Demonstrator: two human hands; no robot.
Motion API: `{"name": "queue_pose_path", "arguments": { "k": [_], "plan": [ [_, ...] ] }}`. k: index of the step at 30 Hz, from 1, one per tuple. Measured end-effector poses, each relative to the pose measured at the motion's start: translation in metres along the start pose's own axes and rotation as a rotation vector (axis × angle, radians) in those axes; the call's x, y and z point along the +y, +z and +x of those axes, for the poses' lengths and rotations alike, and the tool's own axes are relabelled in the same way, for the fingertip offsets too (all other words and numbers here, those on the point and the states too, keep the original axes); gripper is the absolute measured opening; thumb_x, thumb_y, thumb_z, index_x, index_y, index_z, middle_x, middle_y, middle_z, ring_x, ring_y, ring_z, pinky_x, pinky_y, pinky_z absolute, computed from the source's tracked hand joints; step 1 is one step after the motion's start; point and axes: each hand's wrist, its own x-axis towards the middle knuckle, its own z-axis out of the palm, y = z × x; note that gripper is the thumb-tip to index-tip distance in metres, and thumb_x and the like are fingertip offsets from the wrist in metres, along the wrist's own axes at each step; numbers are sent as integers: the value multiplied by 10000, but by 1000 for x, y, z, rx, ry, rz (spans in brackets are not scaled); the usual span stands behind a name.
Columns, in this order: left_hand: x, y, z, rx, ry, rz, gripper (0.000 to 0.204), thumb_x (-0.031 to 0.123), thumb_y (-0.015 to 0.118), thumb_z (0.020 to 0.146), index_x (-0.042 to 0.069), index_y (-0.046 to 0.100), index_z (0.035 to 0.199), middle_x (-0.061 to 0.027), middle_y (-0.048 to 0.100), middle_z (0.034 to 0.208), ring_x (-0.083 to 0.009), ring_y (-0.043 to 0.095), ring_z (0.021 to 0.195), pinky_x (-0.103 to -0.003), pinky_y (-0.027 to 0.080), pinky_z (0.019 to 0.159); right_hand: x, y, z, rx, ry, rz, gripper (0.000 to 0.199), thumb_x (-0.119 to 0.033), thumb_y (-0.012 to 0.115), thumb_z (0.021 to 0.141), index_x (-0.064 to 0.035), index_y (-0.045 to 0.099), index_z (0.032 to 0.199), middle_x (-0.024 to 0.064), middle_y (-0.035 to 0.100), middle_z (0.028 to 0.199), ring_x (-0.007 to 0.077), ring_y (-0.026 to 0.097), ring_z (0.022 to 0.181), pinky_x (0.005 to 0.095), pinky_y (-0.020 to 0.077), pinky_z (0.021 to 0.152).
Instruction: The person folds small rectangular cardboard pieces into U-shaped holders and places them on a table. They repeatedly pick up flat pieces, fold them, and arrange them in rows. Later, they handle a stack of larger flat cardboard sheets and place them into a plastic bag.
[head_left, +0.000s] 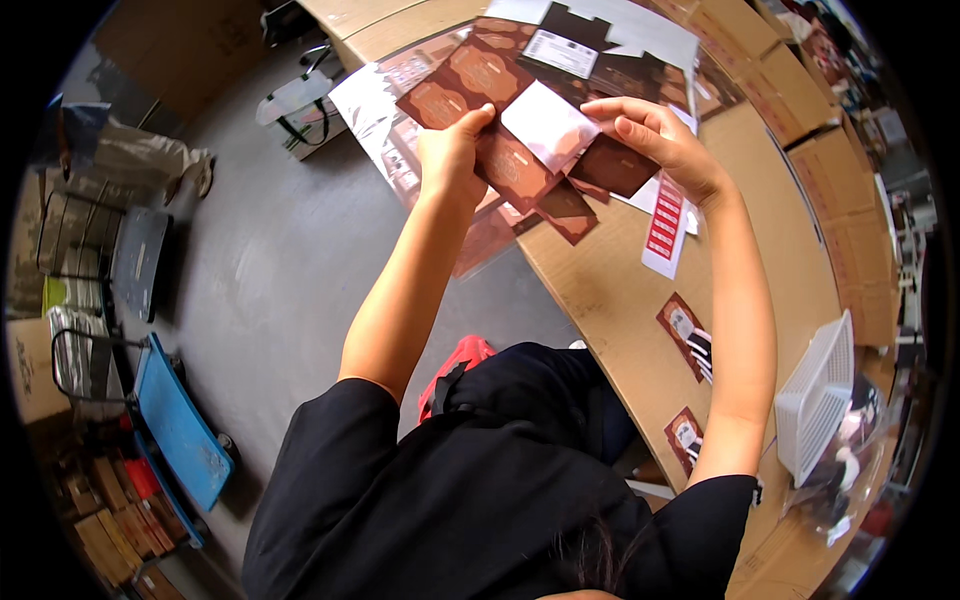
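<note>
My left hand [457,152] grips a flat brown printed card piece [485,78], its thumb on top and its fingers underneath. A white panel [545,122] shows at the middle of this card, partly turned over. At that panel's right edge my right hand [668,148] is closed with bent fingers, and its fingertips seem to hold the edge. Below the hands lie more brown card pieces [568,213], overlapping over the table's edge. A dark brown cut-out card with a white label [560,53] rests just beyond. Beside my right wrist is a red-and-white label strip [664,228].
The tan table [585,280] runs along my right side. Two small brown cards [683,325] with black-and-white items lie near my right forearm. A white plastic basket [815,400] and cardboard boxes [845,200] line its far side. A blue trolley [180,420] stands at left.
</note>
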Motion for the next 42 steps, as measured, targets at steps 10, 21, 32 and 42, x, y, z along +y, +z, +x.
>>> {"name": "queue_pose_path", "arguments": {
  "k": [10,21,32,42],
  "plan": [
    [-52,61,0,-92,-39,98,136,-12,609,711,-98,562,805,-145,589,769,-205,590,622,-307,523,549,13,-22,-82,212,149,-158,138,-114,602,762,10,563,807,17,578,742,51,513,653,208,426,561],
    [-78,34,26,-7,-129,85,159,-38,600,713,-127,524,820,-185,578,795,-249,600,629,-338,542,551,50,-42,-170,274,204,147,284,-211,597,794,14,546,959,26,594,889,50,535,769,190,436,679],
    [-94,52,-15,-181,4,186,188,9,673,674,-35,568,824,-88,589,749,-156,572,597,-261,486,485,45,-18,-120,350,-48,330,256,-215,554,828,-6,541,977,33,595,891,56,538,769,202,435,704],
    [-121,67,-52,-176,-172,141,218,-4,620,700,-40,538,899,-107,588,834,-195,584,710,-318,510,606,115,-8,-100,676,188,48,331,-197,577,794,22,460,1013,141,501,1015,149,465,926,297,397,784]
  ]
}}
